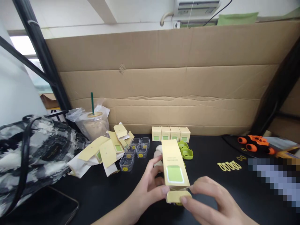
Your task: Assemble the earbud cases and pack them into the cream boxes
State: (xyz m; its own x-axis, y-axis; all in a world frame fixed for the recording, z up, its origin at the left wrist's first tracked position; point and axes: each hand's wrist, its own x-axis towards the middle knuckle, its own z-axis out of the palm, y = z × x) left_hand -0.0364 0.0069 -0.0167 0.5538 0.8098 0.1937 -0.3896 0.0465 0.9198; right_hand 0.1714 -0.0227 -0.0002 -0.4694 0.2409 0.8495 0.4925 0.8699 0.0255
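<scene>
A pale yellow carton with a green label lies lengthways over the black table, held by both hands. My left hand grips its left side near the close end. The fingers of my right hand pinch the open end flap, and a bit of green shows under it. Behind the carton lie green plastic parts and a row of several shut small yellow boxes.
Flat unfolded cartons and several clear small tubs lie at the left. An iced drink with a green straw and a patterned bag stand far left. Yellow rings and orange-black parts lie right. A cardboard wall closes the back.
</scene>
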